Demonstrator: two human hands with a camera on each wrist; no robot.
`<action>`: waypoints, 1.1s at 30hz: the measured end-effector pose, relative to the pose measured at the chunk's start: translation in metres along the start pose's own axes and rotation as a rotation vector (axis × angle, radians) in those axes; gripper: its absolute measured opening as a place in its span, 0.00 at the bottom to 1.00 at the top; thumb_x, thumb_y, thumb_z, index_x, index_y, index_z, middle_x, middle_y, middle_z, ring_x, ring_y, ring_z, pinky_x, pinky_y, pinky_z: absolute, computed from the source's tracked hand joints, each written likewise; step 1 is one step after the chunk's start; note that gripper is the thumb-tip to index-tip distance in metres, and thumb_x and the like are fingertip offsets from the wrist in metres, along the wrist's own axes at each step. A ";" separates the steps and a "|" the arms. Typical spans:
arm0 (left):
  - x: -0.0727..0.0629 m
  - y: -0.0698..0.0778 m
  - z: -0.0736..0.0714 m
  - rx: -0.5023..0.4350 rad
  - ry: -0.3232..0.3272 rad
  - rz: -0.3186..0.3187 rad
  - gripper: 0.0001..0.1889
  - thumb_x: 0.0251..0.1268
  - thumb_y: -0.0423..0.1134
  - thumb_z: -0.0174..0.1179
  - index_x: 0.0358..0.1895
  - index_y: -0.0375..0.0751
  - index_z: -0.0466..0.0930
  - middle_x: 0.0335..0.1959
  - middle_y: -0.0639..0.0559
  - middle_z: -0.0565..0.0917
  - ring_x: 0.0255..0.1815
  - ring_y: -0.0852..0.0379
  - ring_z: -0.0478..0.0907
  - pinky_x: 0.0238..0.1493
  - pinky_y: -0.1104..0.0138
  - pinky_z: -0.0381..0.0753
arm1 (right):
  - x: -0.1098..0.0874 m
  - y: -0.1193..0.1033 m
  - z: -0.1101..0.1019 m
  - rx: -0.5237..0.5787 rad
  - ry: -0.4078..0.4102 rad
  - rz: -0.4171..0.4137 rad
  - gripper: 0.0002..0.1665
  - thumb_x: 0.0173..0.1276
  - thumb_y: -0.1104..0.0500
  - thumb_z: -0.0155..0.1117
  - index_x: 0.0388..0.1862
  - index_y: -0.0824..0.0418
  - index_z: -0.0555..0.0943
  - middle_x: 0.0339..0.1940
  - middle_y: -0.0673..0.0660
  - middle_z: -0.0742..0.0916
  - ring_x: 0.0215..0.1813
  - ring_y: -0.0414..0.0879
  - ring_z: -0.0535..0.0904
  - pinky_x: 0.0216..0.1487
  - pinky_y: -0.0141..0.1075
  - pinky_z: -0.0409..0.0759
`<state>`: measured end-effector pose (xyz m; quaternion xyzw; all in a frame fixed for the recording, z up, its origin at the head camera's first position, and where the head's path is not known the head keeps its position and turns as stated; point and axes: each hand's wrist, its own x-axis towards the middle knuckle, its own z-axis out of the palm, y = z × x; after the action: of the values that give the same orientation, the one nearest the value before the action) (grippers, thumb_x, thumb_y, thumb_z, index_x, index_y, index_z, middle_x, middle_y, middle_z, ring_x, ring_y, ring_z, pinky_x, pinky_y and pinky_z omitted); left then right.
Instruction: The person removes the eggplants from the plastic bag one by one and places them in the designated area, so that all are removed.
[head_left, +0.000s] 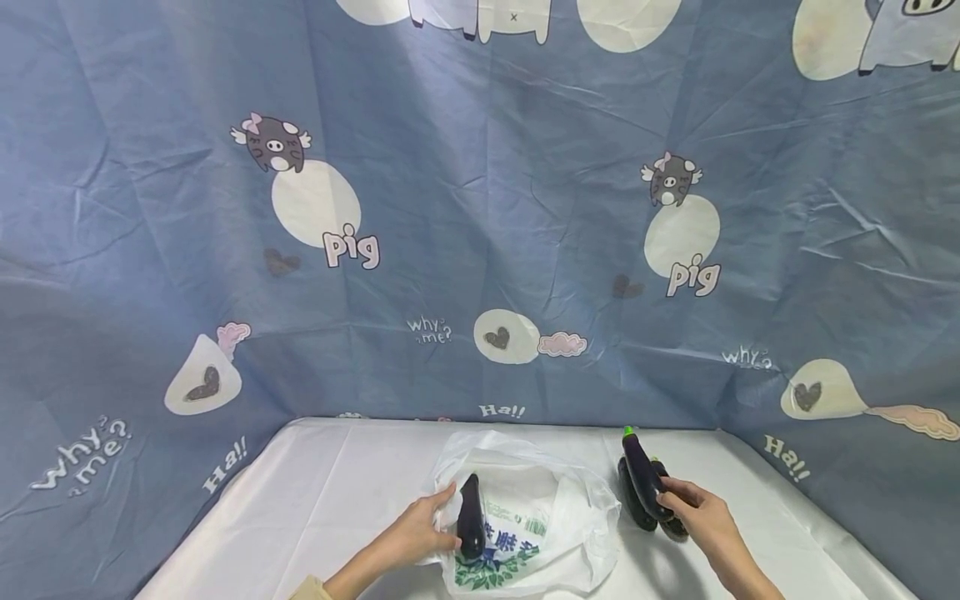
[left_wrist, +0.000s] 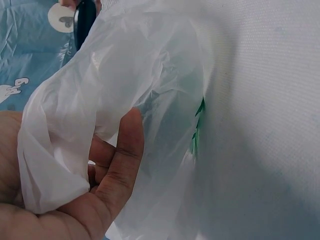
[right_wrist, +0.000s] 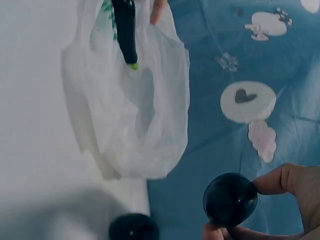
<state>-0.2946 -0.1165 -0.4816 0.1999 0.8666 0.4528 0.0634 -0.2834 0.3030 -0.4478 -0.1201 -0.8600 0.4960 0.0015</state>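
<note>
- The left hand has its fingers bent, with thumb and forefinger spread apart; it grips the edge of a white plastic bag.
- Just to the right of these fingertips, one eggplant lies inside the bag; whether the thumb touches it, I cannot tell.
- Farther right from the left fingers, the bag shows blue characters and green leaves.
- The right hand has thumb and fingers closed around the rounded end of a second eggplant, whose bright green tip points away from the fingers.
- Below this one, near the right fingers, are two more eggplants, partly hidden.
- Under both hands is a white table covering.
- Beyond the fingertips hangs a blue cloth with pigs and words printed.
</note>
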 end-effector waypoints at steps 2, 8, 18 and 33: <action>0.000 0.000 0.000 0.000 0.000 0.002 0.46 0.46 0.35 0.71 0.69 0.22 0.59 0.67 0.24 0.65 0.67 0.28 0.64 0.64 0.39 0.64 | 0.004 0.004 -0.004 0.004 0.012 0.011 0.42 0.64 0.41 0.62 0.65 0.69 0.71 0.62 0.71 0.77 0.60 0.62 0.77 0.55 0.52 0.78; 0.000 -0.001 0.000 0.000 -0.002 0.001 0.46 0.45 0.36 0.71 0.69 0.22 0.59 0.67 0.23 0.65 0.66 0.29 0.65 0.63 0.39 0.65 | 0.012 0.013 -0.012 -0.020 0.039 0.008 0.42 0.63 0.41 0.62 0.65 0.71 0.71 0.61 0.70 0.79 0.60 0.62 0.77 0.57 0.53 0.77; 0.001 -0.002 0.000 -0.009 -0.006 0.001 0.46 0.45 0.35 0.71 0.69 0.23 0.59 0.66 0.23 0.66 0.65 0.32 0.69 0.62 0.40 0.68 | 0.023 0.029 -0.030 0.017 0.040 0.065 0.48 0.64 0.37 0.60 0.68 0.73 0.66 0.67 0.73 0.72 0.66 0.67 0.68 0.64 0.58 0.70; 0.002 -0.004 0.001 -0.011 -0.001 -0.022 0.46 0.45 0.36 0.71 0.69 0.23 0.59 0.67 0.24 0.65 0.67 0.29 0.65 0.63 0.39 0.65 | 0.039 0.058 -0.044 -0.022 0.097 0.086 0.44 0.63 0.40 0.61 0.63 0.74 0.70 0.57 0.72 0.80 0.54 0.61 0.79 0.53 0.49 0.78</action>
<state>-0.2972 -0.1167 -0.4851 0.1904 0.8662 0.4568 0.0698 -0.3037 0.3767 -0.4794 -0.1808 -0.8584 0.4796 0.0203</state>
